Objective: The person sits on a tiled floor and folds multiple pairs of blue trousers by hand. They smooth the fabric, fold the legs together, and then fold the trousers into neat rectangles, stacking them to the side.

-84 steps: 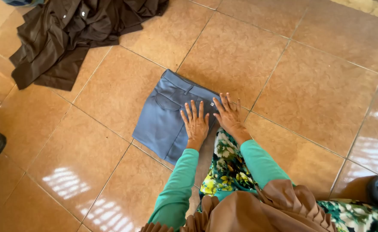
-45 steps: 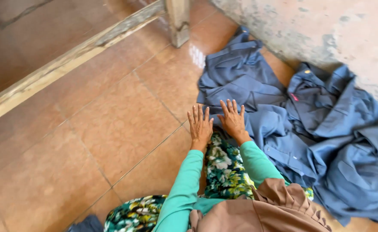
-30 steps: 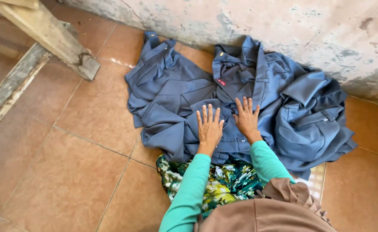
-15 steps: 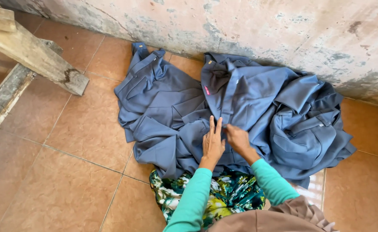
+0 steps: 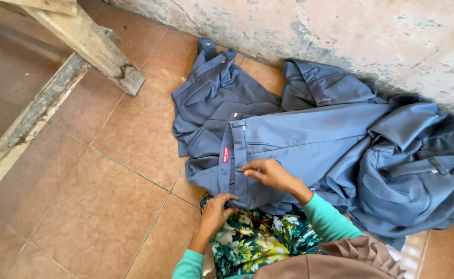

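Head view: the right hand (image 5: 272,174) lies on the waistband of the top trousers (image 5: 309,139), its fingers (image 5: 248,168) pinched together on the fly edge just right of a small red label (image 5: 226,154). The left hand (image 5: 217,207) sits below, at the near end of that waistband, fingers (image 5: 230,198) curled and clamped on the cloth's edge. These trousers lie spread flat on the floor (image 5: 108,170), waist toward the fingers and legs running away to the right. Beyond the fingers a second pair (image 5: 211,88) lies crumpled near the wall (image 5: 340,36), and right of the fingers a rumpled pile (image 5: 418,170) of the same blue cloth is heaped up. Far left of the fingers stands a wooden beam (image 5: 87,44). Judged from this, the top pair is laid out and its waist is being squared; no fold shows in it yet, and the pile is untouched
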